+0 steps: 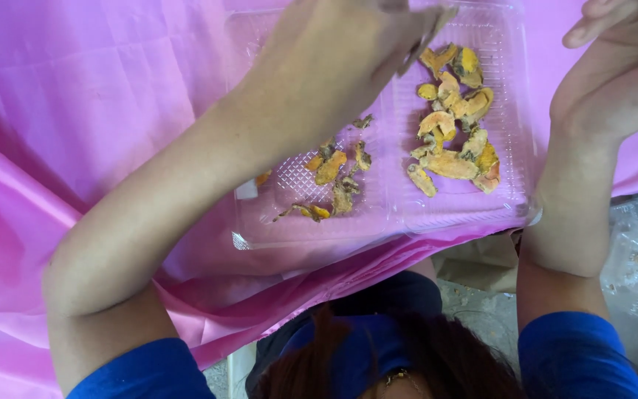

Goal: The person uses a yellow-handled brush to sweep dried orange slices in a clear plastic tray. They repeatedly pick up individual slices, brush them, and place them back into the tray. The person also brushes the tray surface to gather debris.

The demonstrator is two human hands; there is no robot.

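Both hands (pixel 348 44) above clear tray (pixel 378 214), orange slices (pixel 452 125) inside

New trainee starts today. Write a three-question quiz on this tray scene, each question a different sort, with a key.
1. True or false: the clear plastic tray rests on a pink sheet.
2. Which compartment holds the bigger heap of orange-yellow dried pieces? A: the one nearer the left hand. B: the one nearer the right hand.
3. Fill in: both sleeves are ____ in colour.

Key: 1 true; 2 B; 3 blue.
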